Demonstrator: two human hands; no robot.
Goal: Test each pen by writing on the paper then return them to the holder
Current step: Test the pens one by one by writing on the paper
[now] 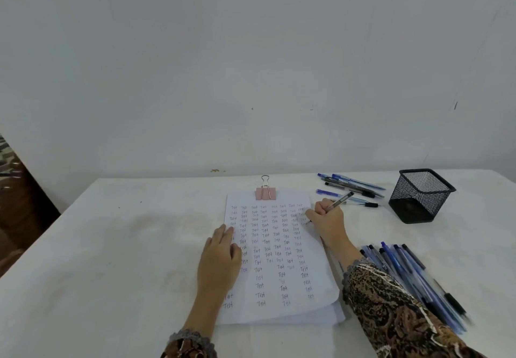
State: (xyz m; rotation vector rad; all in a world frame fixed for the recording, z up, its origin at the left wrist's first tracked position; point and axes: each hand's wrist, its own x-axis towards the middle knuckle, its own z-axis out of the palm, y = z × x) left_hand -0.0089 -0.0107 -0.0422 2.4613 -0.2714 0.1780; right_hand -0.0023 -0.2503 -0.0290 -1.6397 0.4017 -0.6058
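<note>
Right hand [327,219] pinches a grey pen [339,201], tip on the clipped paper [279,249]; left hand [220,257] presses flat with fingers straight on its left edge

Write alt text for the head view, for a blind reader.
The right hand writes with a pen near the right edge of a clipped paper covered in "Test", while the left hand presses it flat. Two groups of loose pens lie near a black mesh holder.
</note>
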